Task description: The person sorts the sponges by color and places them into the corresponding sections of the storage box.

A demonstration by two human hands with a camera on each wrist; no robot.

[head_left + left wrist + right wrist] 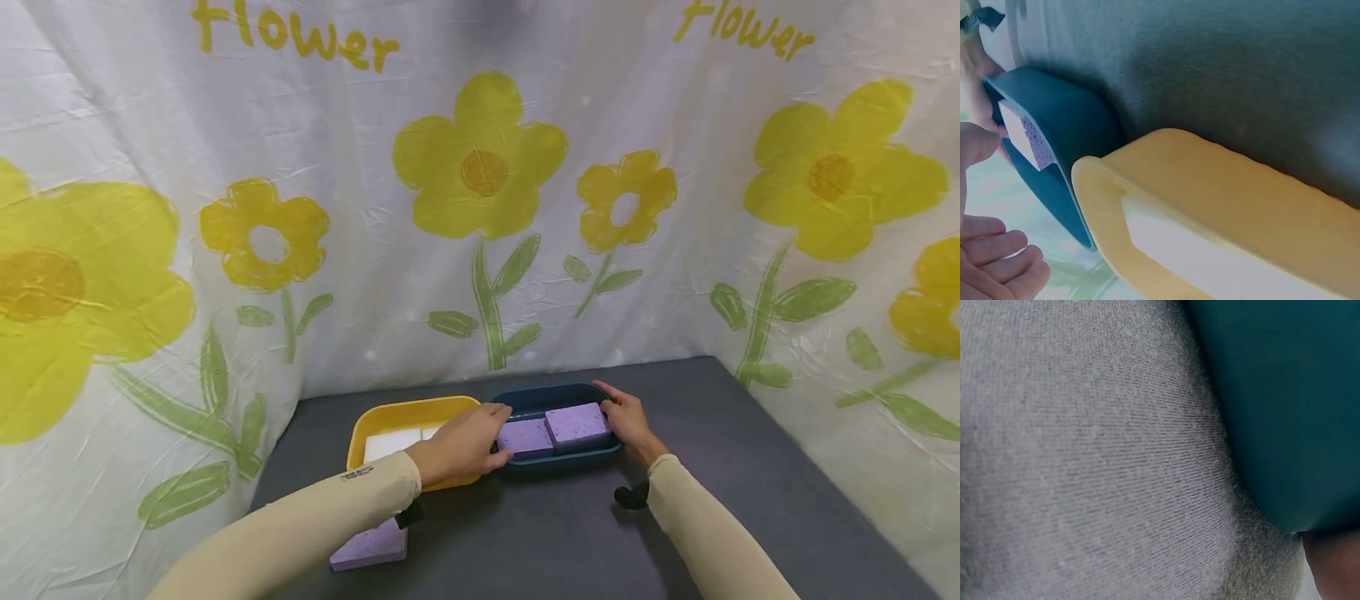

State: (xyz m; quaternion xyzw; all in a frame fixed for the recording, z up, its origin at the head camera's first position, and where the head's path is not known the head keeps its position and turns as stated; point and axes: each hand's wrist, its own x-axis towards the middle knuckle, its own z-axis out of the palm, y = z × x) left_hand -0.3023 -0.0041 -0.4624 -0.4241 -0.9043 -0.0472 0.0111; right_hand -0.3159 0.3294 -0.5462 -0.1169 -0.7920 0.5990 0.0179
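Observation:
Two purple sponges (577, 424) lie in a dark blue tray (582, 461), the right one raised a little above the left. My right hand (630, 427) grips the tray's right end, with a finger along the back corner. My left hand (459, 444) is over the place where the blue tray meets a yellow tray (358, 433). Its fingers are loosely bent with nothing between them, as the left wrist view shows. White blocks (390, 442) lie in the yellow tray, partly hidden by this hand. The right wrist view is mostly grey fabric and the blue tray's wall (1297, 412).
Another purple sponge (371, 546) lies on the dark grey table (525, 533), partly under my left forearm in the head view. A white curtain (360, 333) with yellow flowers hangs behind and along both sides of the table.

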